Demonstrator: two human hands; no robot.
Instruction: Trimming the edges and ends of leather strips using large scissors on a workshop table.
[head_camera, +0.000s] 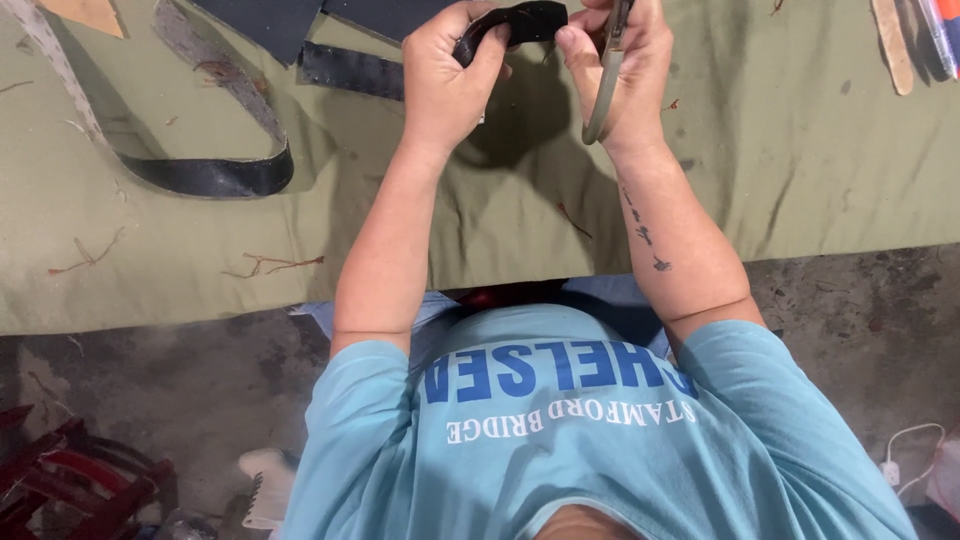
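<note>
The left hand (445, 85) grips one end of a small black leather piece (515, 25), fingers and thumb pinching it just above the olive-green cloth of the worktop (800, 150). The piece is a short curved strip whose long axis runs roughly left to right, arching up from the left hand toward the right hand (620, 70). The right hand touches its far end with a fingertip and is clenched around a pair of scissors (607, 80), whose grey handle loop hangs down toward the person. A long black strap (215, 175) lies looped on the cloth, well apart to the left.
</note>
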